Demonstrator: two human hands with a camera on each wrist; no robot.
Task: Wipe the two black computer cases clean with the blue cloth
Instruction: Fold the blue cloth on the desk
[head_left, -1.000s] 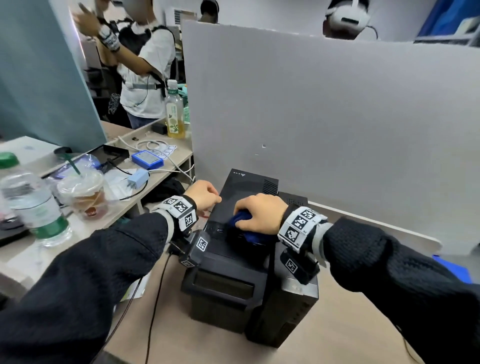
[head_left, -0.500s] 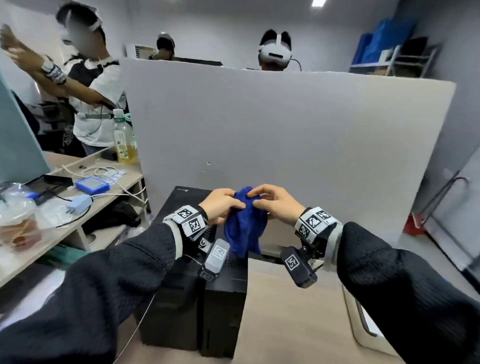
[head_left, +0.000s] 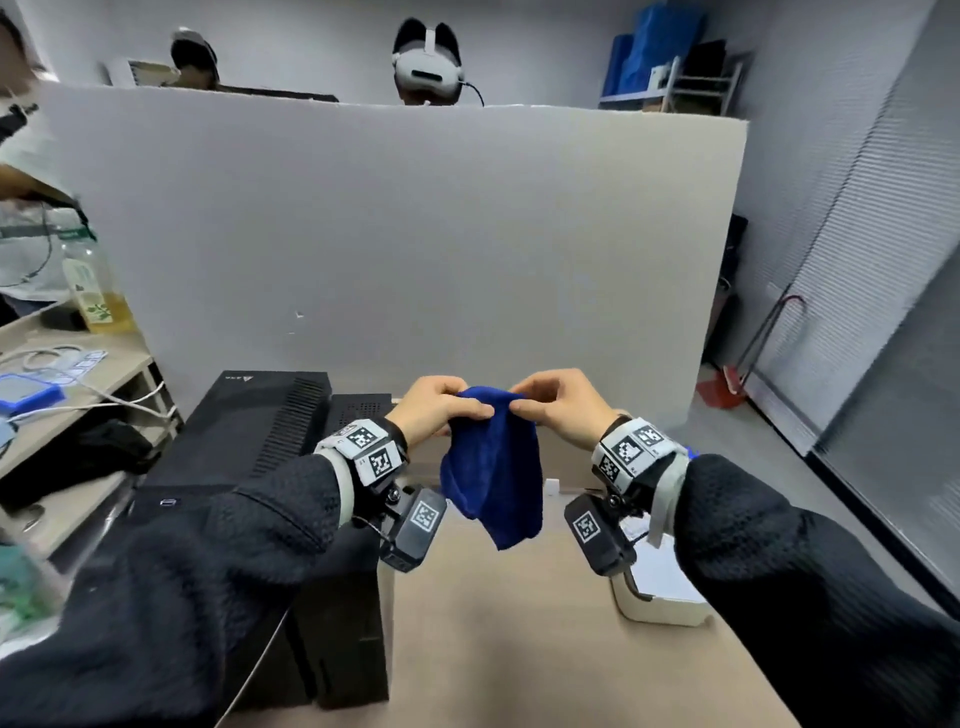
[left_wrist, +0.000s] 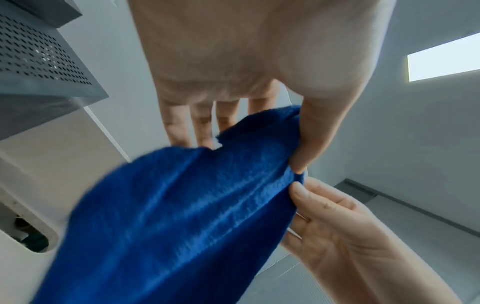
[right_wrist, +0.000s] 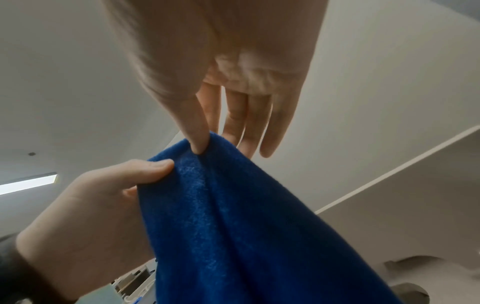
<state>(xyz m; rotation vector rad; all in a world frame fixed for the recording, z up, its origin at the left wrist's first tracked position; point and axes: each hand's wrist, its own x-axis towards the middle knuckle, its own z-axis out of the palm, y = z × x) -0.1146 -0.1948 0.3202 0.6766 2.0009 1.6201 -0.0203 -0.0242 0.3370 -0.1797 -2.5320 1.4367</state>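
Note:
The blue cloth (head_left: 493, 462) hangs in the air in front of me, above the tan table. My left hand (head_left: 441, 405) pinches its top edge on the left, and my right hand (head_left: 556, 402) pinches the top edge on the right. In the left wrist view the blue cloth (left_wrist: 187, 205) sits between thumb and fingers of the left hand (left_wrist: 259, 127). In the right wrist view the right hand (right_wrist: 207, 139) pinches the blue cloth (right_wrist: 233, 226) with thumb and forefinger. Two black computer cases stand side by side at the left: the larger case (head_left: 234, 431) and the smaller case (head_left: 358, 408).
A grey partition board (head_left: 395, 249) stands right behind the cases. A side desk (head_left: 78, 374) at the left carries a bottle (head_left: 96, 291), cables and a blue device. A white box (head_left: 660, 592) lies on the tan table (head_left: 509, 649) at the right. People stand beyond the board.
A second ago my right hand pressed the cloth on top of a case. Since then both hands lifted it off and now hold it up by its top edge, away from the cases.

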